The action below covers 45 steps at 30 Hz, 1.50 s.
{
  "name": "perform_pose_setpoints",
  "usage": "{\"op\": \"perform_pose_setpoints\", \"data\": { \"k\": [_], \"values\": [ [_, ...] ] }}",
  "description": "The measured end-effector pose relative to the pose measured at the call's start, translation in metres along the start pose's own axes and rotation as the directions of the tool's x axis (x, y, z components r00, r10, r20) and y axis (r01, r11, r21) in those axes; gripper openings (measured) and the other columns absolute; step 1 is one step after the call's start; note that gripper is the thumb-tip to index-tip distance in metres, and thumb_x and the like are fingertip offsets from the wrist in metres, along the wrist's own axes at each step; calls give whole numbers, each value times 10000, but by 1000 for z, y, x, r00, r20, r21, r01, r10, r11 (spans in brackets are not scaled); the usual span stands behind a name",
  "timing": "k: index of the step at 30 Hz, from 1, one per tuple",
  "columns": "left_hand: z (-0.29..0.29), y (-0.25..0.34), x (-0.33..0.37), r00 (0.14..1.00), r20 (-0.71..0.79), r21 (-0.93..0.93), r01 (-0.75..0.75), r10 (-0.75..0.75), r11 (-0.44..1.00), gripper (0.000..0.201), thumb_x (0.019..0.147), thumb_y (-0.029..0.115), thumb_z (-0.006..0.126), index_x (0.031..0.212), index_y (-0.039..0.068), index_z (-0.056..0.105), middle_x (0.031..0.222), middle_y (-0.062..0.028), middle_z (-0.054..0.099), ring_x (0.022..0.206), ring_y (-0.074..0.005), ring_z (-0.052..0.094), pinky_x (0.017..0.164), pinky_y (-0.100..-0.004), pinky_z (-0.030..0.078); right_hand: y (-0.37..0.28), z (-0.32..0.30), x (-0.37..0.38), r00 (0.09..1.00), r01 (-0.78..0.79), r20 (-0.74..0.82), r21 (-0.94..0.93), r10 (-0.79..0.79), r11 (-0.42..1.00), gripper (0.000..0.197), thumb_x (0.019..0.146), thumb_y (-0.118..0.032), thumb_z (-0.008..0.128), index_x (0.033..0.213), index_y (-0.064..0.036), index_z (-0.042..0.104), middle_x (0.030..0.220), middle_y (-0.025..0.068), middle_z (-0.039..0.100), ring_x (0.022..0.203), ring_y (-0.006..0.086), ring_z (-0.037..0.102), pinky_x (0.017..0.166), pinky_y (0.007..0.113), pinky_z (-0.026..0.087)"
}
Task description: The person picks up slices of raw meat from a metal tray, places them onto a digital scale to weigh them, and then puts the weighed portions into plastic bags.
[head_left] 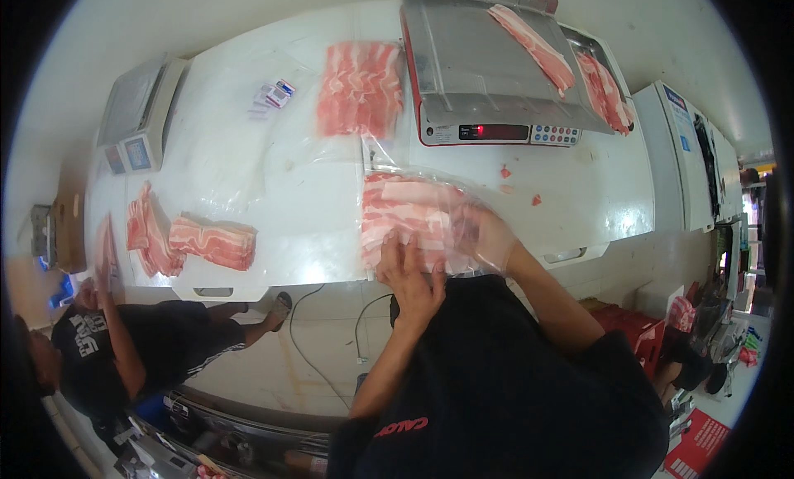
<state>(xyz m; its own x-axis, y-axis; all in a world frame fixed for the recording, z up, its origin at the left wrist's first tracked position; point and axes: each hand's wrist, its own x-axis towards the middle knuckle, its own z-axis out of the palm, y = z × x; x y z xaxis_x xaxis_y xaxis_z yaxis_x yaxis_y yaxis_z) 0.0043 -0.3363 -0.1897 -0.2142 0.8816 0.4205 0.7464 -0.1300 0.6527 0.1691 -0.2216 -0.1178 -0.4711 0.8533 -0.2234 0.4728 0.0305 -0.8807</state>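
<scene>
A clear plastic bag (504,268) with raw pork belly slices (405,202) in it lies at the table's near edge, in front of my body. My left hand (411,272) rests on the bag's near side, its fingers apart over the meat. From the right, my right hand (488,231) reaches into the bag against the right end of the slices. Plastic and glare blur its fingers, so their grip is unclear. Just beyond lies a flat bagged pack of pork belly slices (360,90).
A red-framed scale (500,133) under a metal tray (471,74) bears one meat strip (533,49). More meat (604,94) lies in a tray behind. Loose pork belly (213,241), labels (271,97) and another scale (141,115) are left. A co-worker (124,347) handles meat far left.
</scene>
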Motion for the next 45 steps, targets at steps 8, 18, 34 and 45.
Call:
{"op": "perform_pose_setpoints", "data": {
  "k": [8, 18, 34, 45],
  "values": [
    [2, -6, -3, 1000, -10, -83, 2, -3, 997, 738, 1002, 286, 660, 1592, -22, 340, 1677, -323, 248, 1549, -467, 261, 1202, -560, 198, -23, -6, 10, 957, 261, 137, -10, -257, 965, 514, 896, -94, 712, 1404, -58, 641, 1146, 141, 688, 1017, 239, 652, 876, 369, 530],
    [-9, 2, 4, 996, 2, -138, 85, -85, 987, 678, 1038, 312, 608, 1579, -22, 371, 1650, -307, 316, 1520, -468, 319, 1199, -551, 233, 59, -138, -120, 886, -363, -151, 359, 437, 860, 251, 1021, -141, 652, 1238, -28, 707, 897, 26, 744, 536, -3, 410, 475, 194, 256],
    [18, 50, 18, 902, -331, -333, 164, -278, 929, 390, 1123, 246, 503, 1395, -31, 536, 1331, -142, 579, 1172, -243, 564, 964, -366, 469, 33, -422, -62, 98, 336, -919, -332, -383, 882, 337, 1100, -173, 597, 1362, 39, 611, 714, 9, 630, 530, 76, 520, 520, 245, 435],
    [68, 102, -3, 866, -392, -204, 248, -311, 947, 381, 1116, 270, 534, 1363, -21, 546, 1276, -126, 563, 1122, -236, 554, 951, -375, 464, 66, -474, -14, 30, -4, -841, -540, -540, 842, 411, 978, 41, 611, 1328, -151, 710, 793, 154, 680, 633, 269, 653, 636, 359, 521]
  ]
}}
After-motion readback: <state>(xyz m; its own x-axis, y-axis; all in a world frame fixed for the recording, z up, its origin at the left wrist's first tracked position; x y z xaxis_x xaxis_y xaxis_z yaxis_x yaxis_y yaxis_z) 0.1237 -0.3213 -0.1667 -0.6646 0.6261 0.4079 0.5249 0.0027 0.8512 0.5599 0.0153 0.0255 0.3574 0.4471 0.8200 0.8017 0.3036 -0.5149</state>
